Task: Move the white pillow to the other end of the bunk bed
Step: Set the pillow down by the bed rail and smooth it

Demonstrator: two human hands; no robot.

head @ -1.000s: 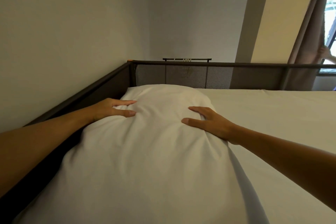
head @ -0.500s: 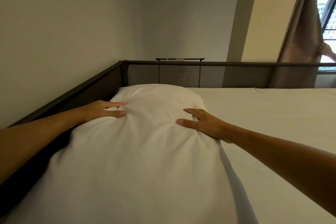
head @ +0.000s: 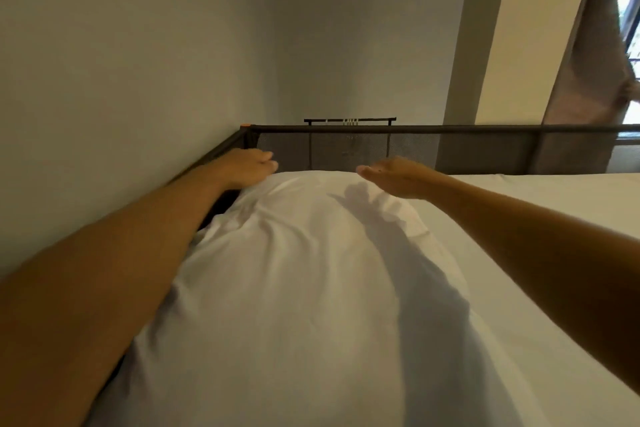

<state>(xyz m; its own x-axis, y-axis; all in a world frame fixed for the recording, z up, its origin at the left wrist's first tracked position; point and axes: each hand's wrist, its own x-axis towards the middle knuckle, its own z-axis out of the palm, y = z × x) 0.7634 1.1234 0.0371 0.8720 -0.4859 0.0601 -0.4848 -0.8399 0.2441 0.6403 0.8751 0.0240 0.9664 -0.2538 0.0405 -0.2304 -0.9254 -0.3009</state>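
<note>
The white pillow lies lengthwise on the mattress along the left rail, its far end close to the end rail. My left hand sits at the pillow's far left corner with its fingers curled together; whether it grips the fabric I cannot tell. My right hand is flat, with fingers extended, a little above the pillow's far right part, and throws a shadow on it. Both forearms stretch out over the pillow.
The white mattress runs off to the right. A dark mesh-panelled rail encloses the bed's far end and left side, tight against the wall. Another person's hand holds a curtain by the window at far right.
Both hands have left the middle of the pillow and moved to its far end. The right hand has lifted off the fabric. The view has tilted up and closer.
</note>
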